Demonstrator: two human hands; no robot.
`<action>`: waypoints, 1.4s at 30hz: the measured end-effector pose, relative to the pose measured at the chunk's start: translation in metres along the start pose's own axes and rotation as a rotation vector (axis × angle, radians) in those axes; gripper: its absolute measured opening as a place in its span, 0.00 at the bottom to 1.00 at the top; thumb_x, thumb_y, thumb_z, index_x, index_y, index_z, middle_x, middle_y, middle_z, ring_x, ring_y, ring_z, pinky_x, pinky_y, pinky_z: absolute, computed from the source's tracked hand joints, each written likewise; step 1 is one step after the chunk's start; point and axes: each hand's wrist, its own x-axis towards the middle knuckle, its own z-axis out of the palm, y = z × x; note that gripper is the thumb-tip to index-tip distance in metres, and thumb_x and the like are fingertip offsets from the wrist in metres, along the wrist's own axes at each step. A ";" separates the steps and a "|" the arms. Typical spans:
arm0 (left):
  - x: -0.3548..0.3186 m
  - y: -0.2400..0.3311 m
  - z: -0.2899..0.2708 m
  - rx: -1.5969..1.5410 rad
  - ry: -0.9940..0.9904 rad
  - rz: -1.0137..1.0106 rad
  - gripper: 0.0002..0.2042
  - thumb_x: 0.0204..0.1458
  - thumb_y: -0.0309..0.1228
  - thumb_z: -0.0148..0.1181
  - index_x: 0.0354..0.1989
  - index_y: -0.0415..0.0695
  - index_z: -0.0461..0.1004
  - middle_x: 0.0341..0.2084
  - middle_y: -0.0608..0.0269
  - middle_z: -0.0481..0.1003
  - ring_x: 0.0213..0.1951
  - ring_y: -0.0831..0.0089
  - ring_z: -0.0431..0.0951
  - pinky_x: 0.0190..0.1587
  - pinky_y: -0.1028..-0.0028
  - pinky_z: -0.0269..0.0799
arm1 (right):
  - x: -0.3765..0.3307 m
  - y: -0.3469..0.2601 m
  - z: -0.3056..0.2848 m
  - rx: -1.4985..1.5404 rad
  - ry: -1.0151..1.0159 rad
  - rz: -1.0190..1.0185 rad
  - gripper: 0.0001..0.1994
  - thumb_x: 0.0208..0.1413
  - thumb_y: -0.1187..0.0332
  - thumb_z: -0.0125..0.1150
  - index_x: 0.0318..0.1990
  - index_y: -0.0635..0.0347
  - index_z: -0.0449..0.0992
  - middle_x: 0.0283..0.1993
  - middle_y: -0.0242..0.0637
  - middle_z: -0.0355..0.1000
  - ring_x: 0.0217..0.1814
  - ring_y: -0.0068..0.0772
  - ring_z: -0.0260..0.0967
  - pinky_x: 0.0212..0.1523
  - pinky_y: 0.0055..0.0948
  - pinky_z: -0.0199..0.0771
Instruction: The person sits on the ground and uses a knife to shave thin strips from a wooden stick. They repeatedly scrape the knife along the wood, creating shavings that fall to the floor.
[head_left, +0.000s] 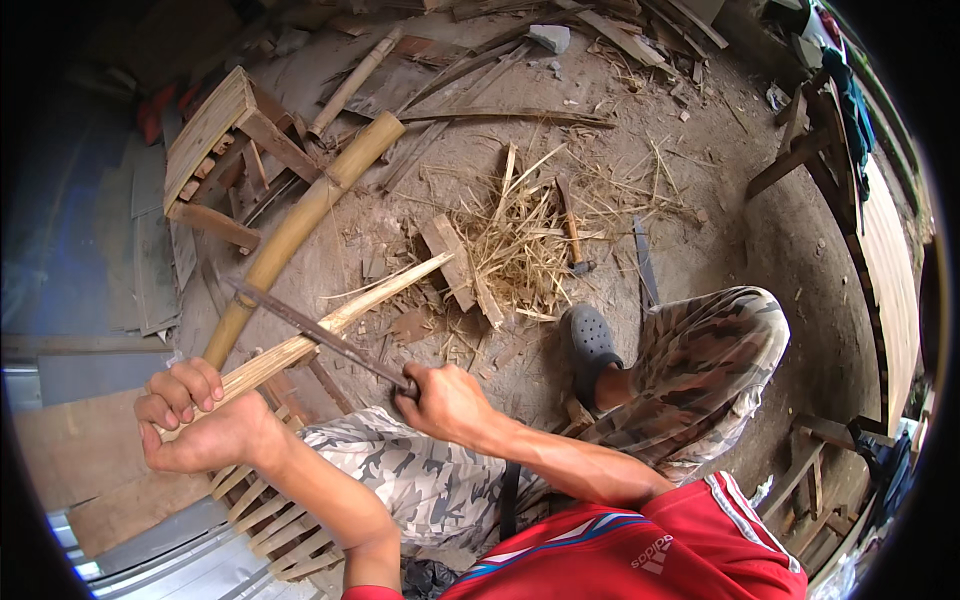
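Observation:
My left hand (205, 420) is closed round the near end of a split bamboo strip (385, 292), pale and rough on its face. The strip slants away to the right, and its far end meets a wooden block (448, 262) on the ground. In my right hand (450, 402) is the handle of a machete (325, 335), its long dark blade pointing up and to the left. The blade crosses the strip a little beyond my left hand. Whether its edge bites into the strip, I cannot tell.
A thick bamboo pole (300, 228) leans beside a wooden stool (215, 145) at the left. Shavings (520, 240) lie heaped past the block, with a hammer (570, 222) and another blade (645, 262) near them. My shoe (588, 345) rests close by. A bench (890, 290) stands right.

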 end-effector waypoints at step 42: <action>-0.014 0.004 -0.002 -0.030 0.004 -0.016 0.16 0.51 0.43 0.45 0.17 0.53 0.51 0.11 0.70 0.49 0.12 0.79 0.46 0.17 0.77 0.42 | -0.008 -0.018 -0.016 -0.105 -0.042 -0.071 0.10 0.50 0.66 0.57 0.32 0.65 0.74 0.23 0.59 0.72 0.30 0.63 0.73 0.34 0.51 0.75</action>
